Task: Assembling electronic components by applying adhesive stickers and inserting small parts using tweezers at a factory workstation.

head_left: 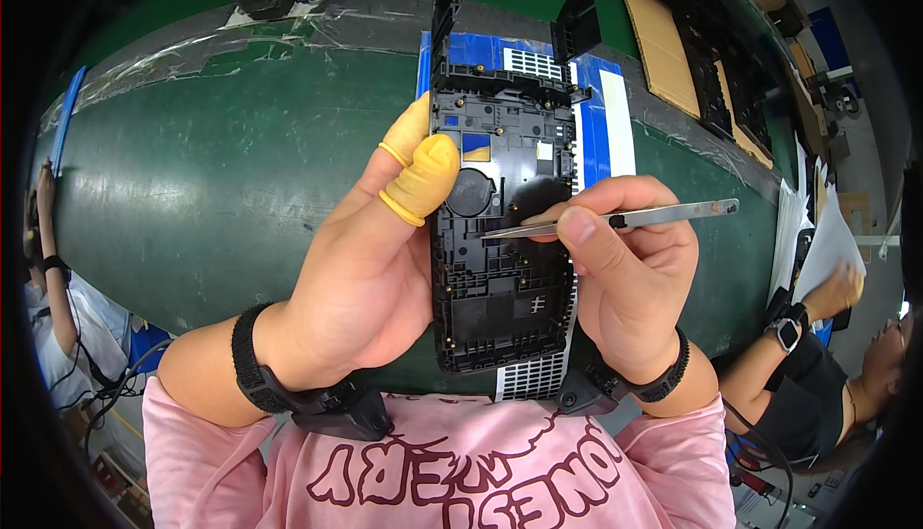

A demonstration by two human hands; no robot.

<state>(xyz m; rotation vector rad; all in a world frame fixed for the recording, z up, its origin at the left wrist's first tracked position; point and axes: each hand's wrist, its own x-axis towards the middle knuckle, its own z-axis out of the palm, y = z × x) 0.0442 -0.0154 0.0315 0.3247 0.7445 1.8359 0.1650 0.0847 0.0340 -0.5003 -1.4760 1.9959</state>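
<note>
My left hand [375, 250] grips the left edge of a black plastic housing [505, 308], with yellow finger cots [423, 178] on its thumb and a finger. The housing is long, with ribs, small brass-coloured inserts, a round recess [469, 193] and an open frame at its far end. In my right hand [630, 260] a pair of metal tweezers [673, 213] is pinched between thumb and fingers. The tips touch or hover just over the housing's middle, below the round recess. Whether they hold a small part, I cannot make out.
Under the housing lie blue sheets [471, 49] and white perforated strips [534, 375] on a green table mat [221, 164]. Cardboard and black parts [707, 87] sit at the far right. One co-worker [803, 366] is at the right, another [67, 318] at the left.
</note>
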